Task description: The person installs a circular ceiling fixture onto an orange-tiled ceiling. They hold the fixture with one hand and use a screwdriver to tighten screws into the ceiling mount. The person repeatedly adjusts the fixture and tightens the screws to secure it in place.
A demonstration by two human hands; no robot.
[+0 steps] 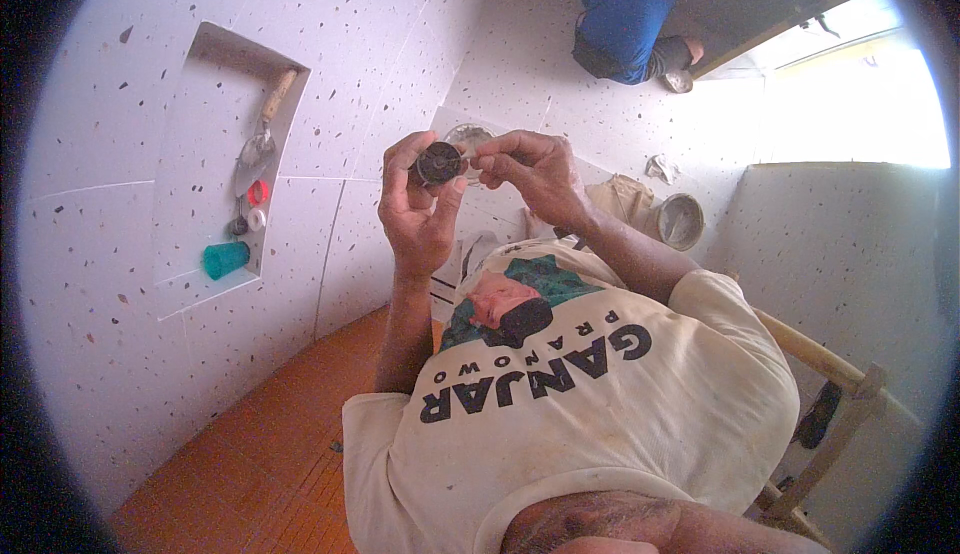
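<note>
My left hand (418, 216) grips a small dark round piece (439, 163), with its spoked or ribbed circular face turned up toward me. Its exact kind is not clear. Close beside it, my right hand (530, 169) has thumb and fingertips pinched together at the round piece's right edge. Whatever lies between those fingertips is too small to make out. Both hands are raised in front of my chest, and behind them a round container with pale grey contents (468, 137) is partly hidden.
A wall niche (180, 224) at left holds a trowel (255, 149), a red ring (258, 192), a white ring (257, 220) and a teal cup (226, 260). A person in blue (625, 14) bends over at the far side. A bucket (679, 222) and wooden frame (835, 434) are at right.
</note>
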